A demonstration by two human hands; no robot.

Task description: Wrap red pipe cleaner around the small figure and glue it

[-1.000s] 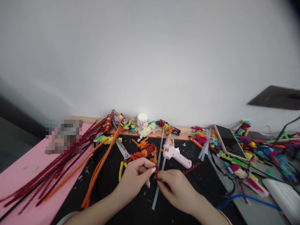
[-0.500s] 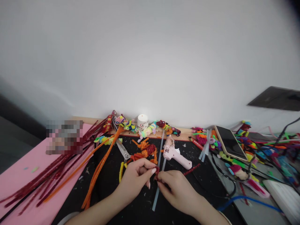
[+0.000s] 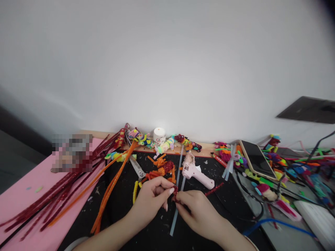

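Between the fingertips of both hands is a short piece of red glittery pipe cleaner [image 3: 175,190]. My left hand [image 3: 153,196] pinches its upper end between thumb and forefinger. My right hand [image 3: 196,211] grips the lower end with closed fingertips, which partly cover it. Just beyond the hands lies a bundle of orange pipe cleaner pieces [image 3: 159,162] with a red glittery bit on it. A pale pink glue gun [image 3: 197,174] rests to the right of it. A clear glue stick [image 3: 173,221] lies on the black mat [image 3: 146,230] beneath the hands.
Scissors [image 3: 138,168] lie by long orange pipe cleakers [image 3: 111,188]. Long red glittery pipe cleaners [image 3: 60,195] cross the pink surface [image 3: 23,198] at left. Finished-looking fuzzy figures and a white cup [image 3: 159,136] line the wall. A phone [image 3: 258,158] and a colourful pile stand right.
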